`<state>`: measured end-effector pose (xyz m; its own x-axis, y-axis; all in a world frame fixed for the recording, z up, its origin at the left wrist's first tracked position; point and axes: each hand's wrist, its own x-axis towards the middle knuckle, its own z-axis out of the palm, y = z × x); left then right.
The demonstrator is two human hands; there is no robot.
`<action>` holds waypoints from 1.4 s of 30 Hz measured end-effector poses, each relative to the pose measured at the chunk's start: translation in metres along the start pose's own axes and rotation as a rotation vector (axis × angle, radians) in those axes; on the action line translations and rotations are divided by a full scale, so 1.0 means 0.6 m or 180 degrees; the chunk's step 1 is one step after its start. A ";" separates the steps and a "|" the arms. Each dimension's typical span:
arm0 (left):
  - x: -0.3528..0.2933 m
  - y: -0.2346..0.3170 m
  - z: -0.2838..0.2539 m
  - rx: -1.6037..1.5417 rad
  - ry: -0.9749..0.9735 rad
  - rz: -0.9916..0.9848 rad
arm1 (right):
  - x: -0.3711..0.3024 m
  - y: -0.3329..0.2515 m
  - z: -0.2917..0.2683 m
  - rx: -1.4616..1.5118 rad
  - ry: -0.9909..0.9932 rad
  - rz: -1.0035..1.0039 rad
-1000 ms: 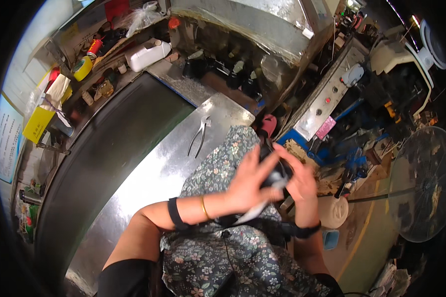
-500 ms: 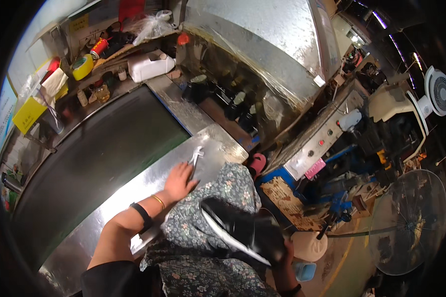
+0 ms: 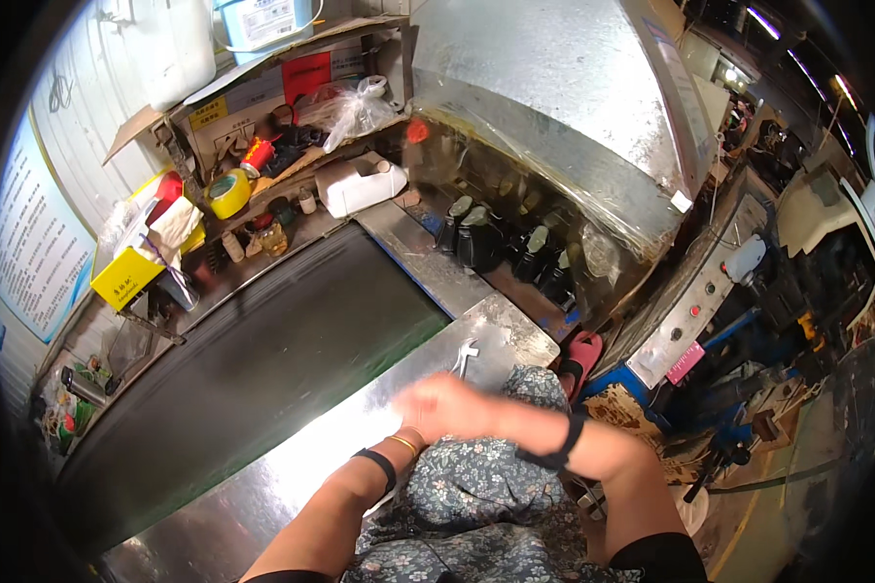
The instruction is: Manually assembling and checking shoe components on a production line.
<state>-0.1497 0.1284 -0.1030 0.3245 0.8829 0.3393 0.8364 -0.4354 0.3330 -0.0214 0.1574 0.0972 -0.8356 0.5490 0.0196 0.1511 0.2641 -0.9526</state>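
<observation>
My right hand (image 3: 452,403) is motion-blurred above the near end of a shiny steel plate (image 3: 311,457); a black band circles its wrist. It lies across my left hand (image 3: 420,425), which is mostly hidden under it and shows a gold bangle and a black wristband. The blur hides the fingers of both hands, and no object shows in them. A pair of metal pliers (image 3: 464,356) lies on the plate just beyond the hands. My flowered garment (image 3: 467,491) fills the space below them.
A dark conveyor belt (image 3: 262,360) runs left of the plate. Black shoes (image 3: 476,243) stand in a row under a foil-wrapped metal hood (image 3: 554,117). A cluttered shelf holds a yellow tape roll (image 3: 229,193) and a yellow box (image 3: 126,277). A control box (image 3: 695,311) stands at right.
My right hand held a black shoe low in front of me half a second ago; no shoe shows now. It has swung up over my left hand beside the pliers.
</observation>
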 end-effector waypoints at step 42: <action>-0.058 0.284 -0.331 -0.3006 0.0203 -0.1026 | -0.585 0.008 0.137 0.0264 0.2525 0.1328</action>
<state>-0.1062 -0.0115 0.1165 0.0964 0.9844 0.1472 0.1774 -0.1625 0.9706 0.2291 -0.0992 0.0606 -0.1065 0.9817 -0.1582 0.2963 -0.1205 -0.9475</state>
